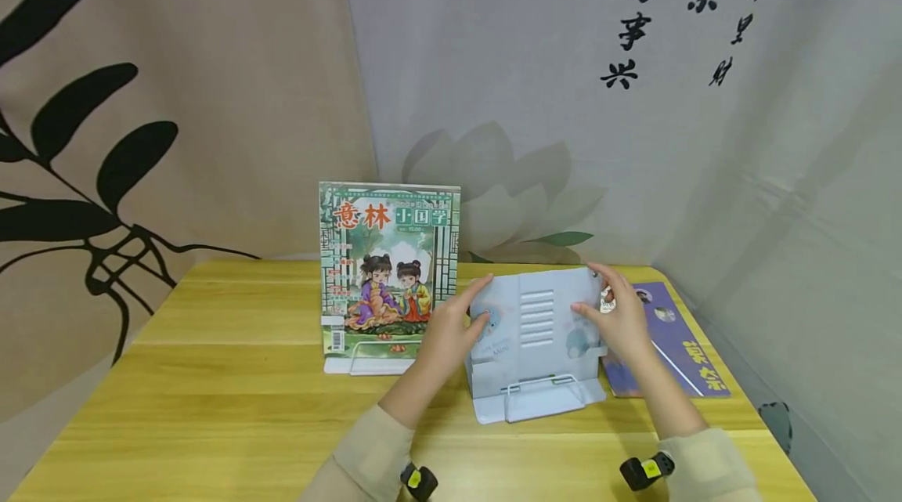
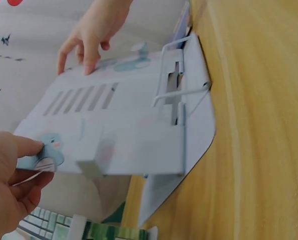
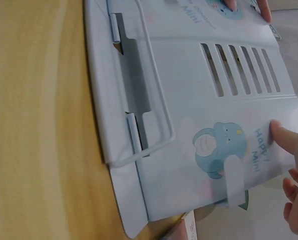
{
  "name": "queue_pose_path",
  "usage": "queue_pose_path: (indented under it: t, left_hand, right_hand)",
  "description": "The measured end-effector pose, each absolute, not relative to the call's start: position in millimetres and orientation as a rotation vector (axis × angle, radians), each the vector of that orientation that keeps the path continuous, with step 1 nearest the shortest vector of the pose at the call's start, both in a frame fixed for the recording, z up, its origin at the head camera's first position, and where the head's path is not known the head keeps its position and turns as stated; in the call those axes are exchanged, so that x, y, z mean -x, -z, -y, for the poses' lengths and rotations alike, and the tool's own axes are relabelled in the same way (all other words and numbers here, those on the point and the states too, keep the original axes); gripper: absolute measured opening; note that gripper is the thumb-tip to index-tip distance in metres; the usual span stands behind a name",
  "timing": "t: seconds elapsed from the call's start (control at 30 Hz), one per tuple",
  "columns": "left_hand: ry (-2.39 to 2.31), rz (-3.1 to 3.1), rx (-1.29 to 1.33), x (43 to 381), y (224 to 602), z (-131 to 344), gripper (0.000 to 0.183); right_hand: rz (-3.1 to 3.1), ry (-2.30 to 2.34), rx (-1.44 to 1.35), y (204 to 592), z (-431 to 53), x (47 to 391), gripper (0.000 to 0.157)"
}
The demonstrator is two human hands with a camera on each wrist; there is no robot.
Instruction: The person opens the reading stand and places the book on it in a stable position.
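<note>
A pale blue-white book stand (image 1: 535, 361) with slots in its back plate and a wire page holder (image 1: 544, 417) at its foot stands tilted back on the table. My left hand (image 1: 451, 330) pinches its left edge, thumb on the front face. On the opposite edge my right hand (image 1: 623, 322) grips the plate, thumb in front and fingers at the top corner and side. Blue cartoon animals and "Happy Mini" lettering show on the plate in the right wrist view. Nothing rests on the stand (image 3: 184, 85). The plate partly hides the fingertips behind it.
Left of the stand, a green illustrated magazine (image 1: 387, 251) is propped on another white stand (image 1: 337, 366). A purple book (image 1: 676, 345) lies flat at the right, partly behind my right hand. Behind the wooden table (image 1: 232, 377) hangs a printed curtain (image 1: 268, 95).
</note>
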State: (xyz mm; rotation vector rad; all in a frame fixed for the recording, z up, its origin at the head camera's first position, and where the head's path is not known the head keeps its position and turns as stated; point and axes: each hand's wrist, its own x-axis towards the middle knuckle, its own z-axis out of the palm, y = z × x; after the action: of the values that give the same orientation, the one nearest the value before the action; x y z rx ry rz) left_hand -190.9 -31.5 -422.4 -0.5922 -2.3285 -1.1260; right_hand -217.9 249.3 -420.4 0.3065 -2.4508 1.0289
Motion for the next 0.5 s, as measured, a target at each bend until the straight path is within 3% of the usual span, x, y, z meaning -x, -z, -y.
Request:
queue_pose_path:
  t: [0.5]
  left_hand:
    - [1.289,2.367,0.489,212,428,19,0.072]
  right_hand:
    - [2.412,-1.107,-0.156,427,-241,224,0.072]
